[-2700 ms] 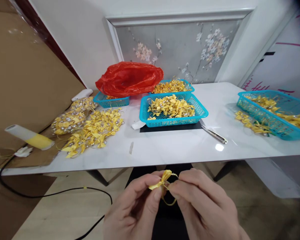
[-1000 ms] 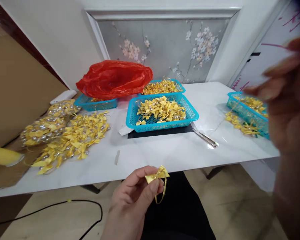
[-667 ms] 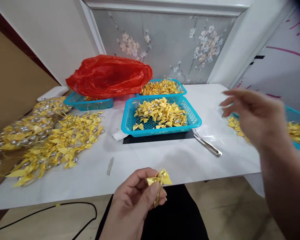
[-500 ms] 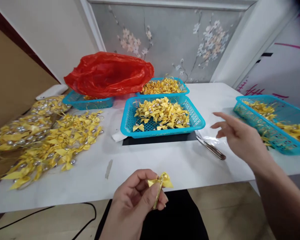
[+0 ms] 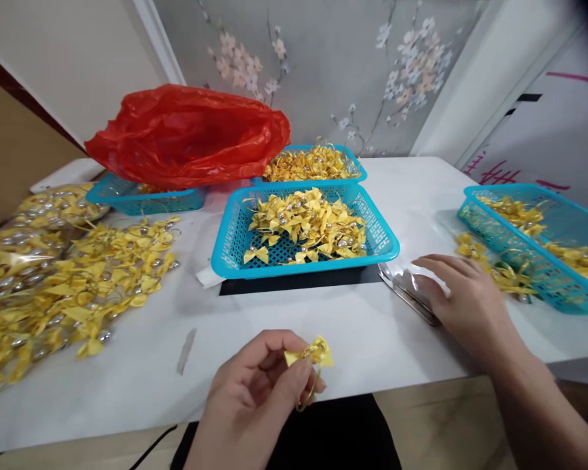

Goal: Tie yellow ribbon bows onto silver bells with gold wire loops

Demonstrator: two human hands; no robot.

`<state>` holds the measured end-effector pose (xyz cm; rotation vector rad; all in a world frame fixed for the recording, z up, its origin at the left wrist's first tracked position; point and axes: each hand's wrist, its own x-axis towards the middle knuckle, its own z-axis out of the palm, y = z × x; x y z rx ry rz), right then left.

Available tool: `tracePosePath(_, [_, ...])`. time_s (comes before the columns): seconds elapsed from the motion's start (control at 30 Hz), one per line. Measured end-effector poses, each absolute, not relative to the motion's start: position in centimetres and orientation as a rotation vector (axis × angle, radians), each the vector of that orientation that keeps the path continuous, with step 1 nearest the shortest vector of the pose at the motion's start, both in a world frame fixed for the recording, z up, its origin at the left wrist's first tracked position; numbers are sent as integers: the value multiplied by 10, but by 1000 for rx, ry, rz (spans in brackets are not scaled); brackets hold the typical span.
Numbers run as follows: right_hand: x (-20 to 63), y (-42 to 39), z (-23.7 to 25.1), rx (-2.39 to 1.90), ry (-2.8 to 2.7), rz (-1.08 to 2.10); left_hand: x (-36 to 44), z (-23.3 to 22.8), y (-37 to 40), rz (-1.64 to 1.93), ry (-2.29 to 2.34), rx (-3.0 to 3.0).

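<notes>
Yellow bow [image 5: 310, 352] in left hand [image 5: 255, 398] lies crosswise, loop hanging down.

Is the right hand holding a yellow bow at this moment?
No, the right hand rests on the scissors on the table, while the left hand pinches the yellow bow.

The right hand [image 5: 463, 303] covers most of the scissors [image 5: 400, 295]; the red bag [image 5: 186, 137] hides a basket's [image 5: 142, 199] contents; the bow pile [image 5: 53, 274] is cut off at left.
</notes>
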<state>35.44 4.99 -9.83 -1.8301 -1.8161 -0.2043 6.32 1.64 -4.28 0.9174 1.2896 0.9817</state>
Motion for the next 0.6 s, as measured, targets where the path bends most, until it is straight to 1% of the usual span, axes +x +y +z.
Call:
tracePosePath(0.13, [343,29,-96,-1865,-1813,-223,67,-45,20,1030,1362,991])
tracePosePath(0.3, [331,19,-107,-1971,-1848,-205,67,-45,21,1054,1392,1093])
tracePosePath(0.6, [329,19,-111,-1868,-1914,-156,66,-42,18,1040,1345,1005])
